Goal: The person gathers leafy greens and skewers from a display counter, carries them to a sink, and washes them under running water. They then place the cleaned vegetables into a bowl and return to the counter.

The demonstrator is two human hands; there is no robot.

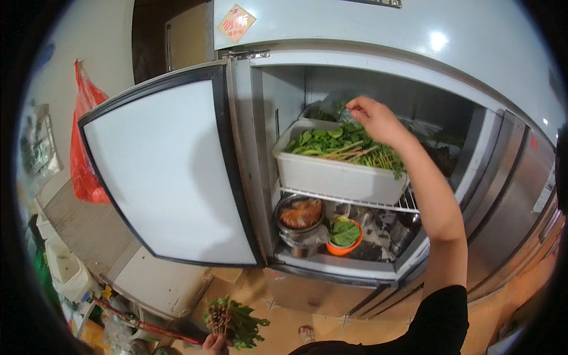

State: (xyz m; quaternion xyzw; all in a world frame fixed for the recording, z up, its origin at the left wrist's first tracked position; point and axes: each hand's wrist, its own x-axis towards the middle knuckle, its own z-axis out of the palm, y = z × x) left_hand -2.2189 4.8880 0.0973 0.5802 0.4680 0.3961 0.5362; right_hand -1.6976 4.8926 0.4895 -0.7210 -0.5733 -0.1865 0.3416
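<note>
My left hand (216, 344), at the bottom edge, grips the stems of a bunch of leafy greens (235, 320). My right hand (372, 116) reaches into the open refrigerator above a white plastic bin (337, 179) on the wire shelf. Leafy greens and long stems (346, 144) fill that bin. The right fingertips are pinched together near some clear plastic wrap behind the greens; whether they hold it I cannot tell. Below the shelf stand a metal bowl of brownish-orange food (301, 214) and an orange bowl (341, 251) with green leaves.
The refrigerator door (164, 173) stands open on the left. Beyond it a red plastic bag (86, 155) hangs on the wall above a worn countertop (84, 226). White plastic containers (66, 266) stand at the lower left. More stainless doors (497, 191) are on the right.
</note>
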